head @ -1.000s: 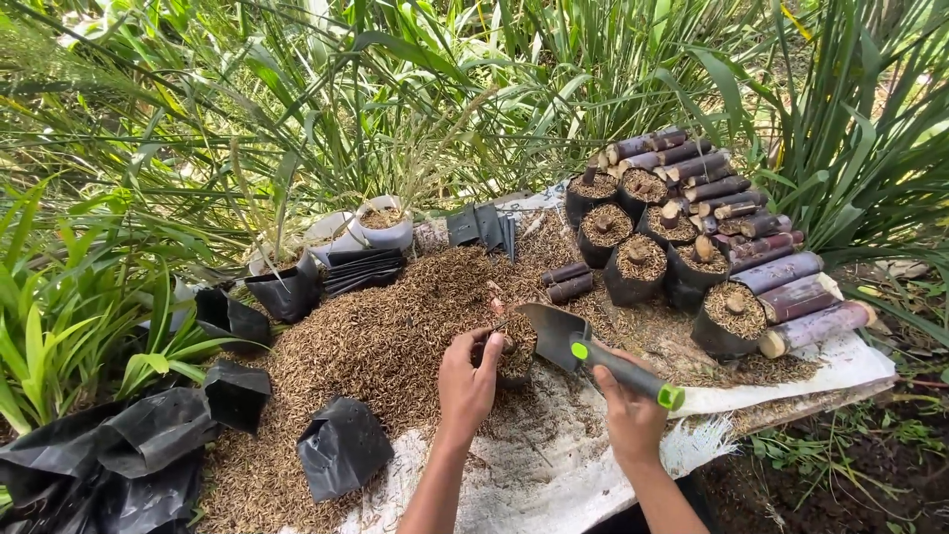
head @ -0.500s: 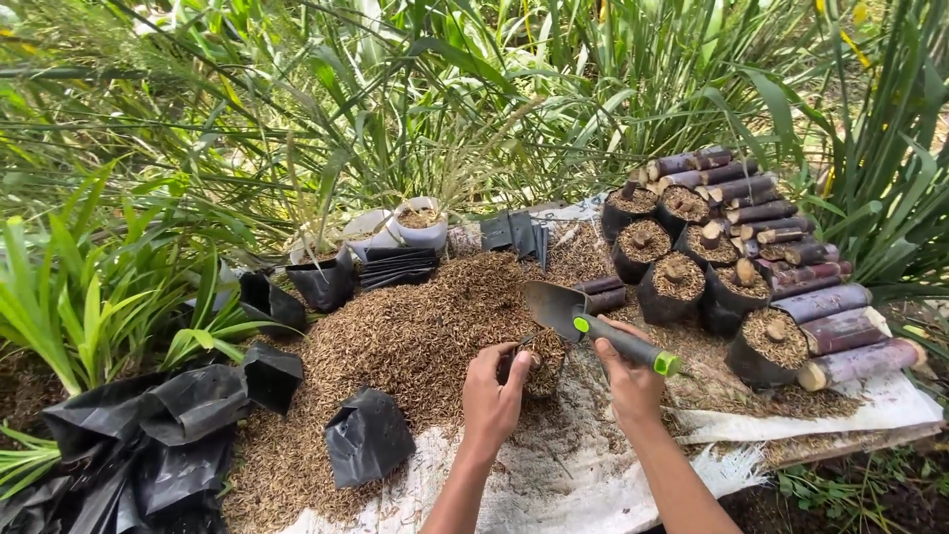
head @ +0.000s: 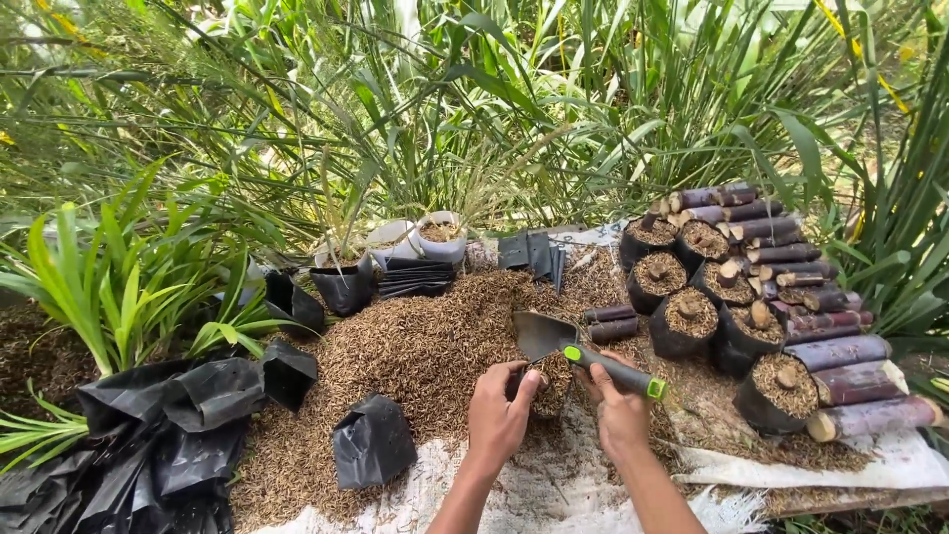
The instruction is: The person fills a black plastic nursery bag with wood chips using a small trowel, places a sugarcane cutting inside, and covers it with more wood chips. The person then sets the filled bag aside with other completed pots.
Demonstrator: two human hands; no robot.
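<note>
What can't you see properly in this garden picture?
All from the head view:
- Small black bag being filled: mostly hidden behind the left hand and right hand.
- Trowel handle's middle: covered by right fingers.
- Black plastic bags: cut off by the bottom-left edge.
- Purple cane pieces: how many there are, since they overlap.

Outdoor garden nursery, foliage [head: 494, 99] (dense), grow bags [head: 682, 321]

The trowel [head: 578, 348] now sits lower and flatter than a second ago, its blade just above the small bag [head: 550, 381]. The right hand [head: 621, 415] is nearer the left hand [head: 499, 417].
</note>
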